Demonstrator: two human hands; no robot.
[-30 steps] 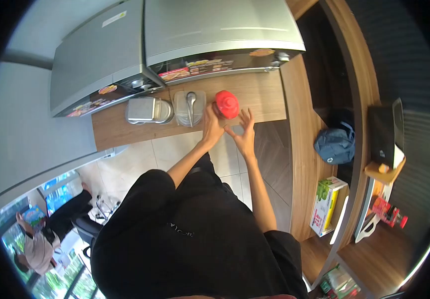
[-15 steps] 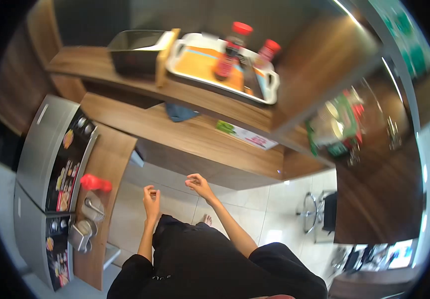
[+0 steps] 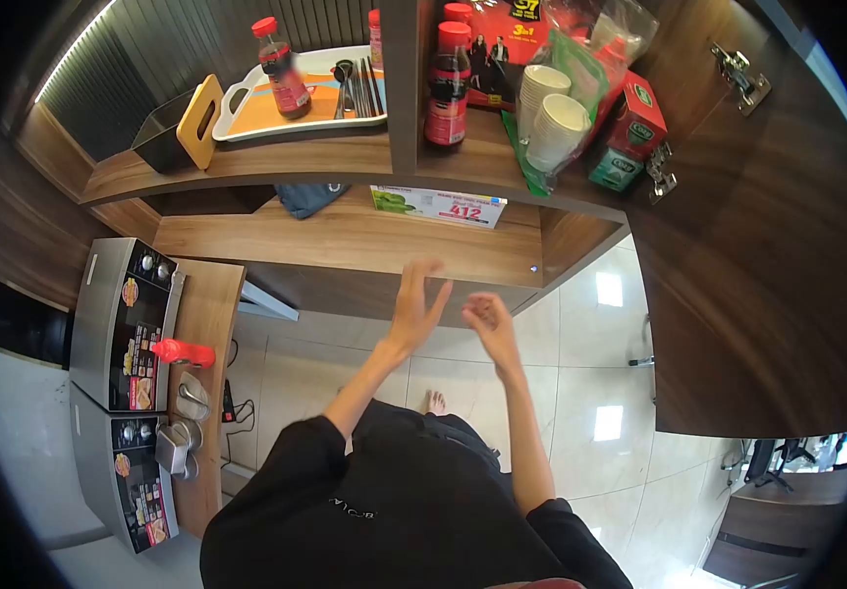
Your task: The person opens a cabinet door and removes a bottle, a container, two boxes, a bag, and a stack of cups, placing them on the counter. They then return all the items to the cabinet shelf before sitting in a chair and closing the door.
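My left hand (image 3: pixel 415 312) is raised before the front edge of the lower wooden shelf (image 3: pixel 345 240), fingers stretched and slightly blurred. Beside it, my right hand (image 3: pixel 492 329) hovers with its fingers loosely curled. I see nothing in either hand, and they do not touch each other. Above them, an upper compartment holds a bottle with a red cap (image 3: pixel 447 93), a bag of paper cups (image 3: pixel 556 128), a red coffee bag (image 3: pixel 502 59) and a red box (image 3: pixel 631 118) over a green box (image 3: pixel 617 169).
An opened cabinet door (image 3: pixel 757 285) stands at the right. On the upper left shelf are a white tray (image 3: pixel 237 103) with a bottle (image 3: pixel 286 83) and utensils. Two stacked ovens (image 3: pixel 99 324) and a red squeeze bottle (image 3: pixel 188 353) are at the left.
My view has turned right, bringing the cabinet compartment with the cups and boxes into clear sight. Both hands have moved up and to the right in view, closer together.
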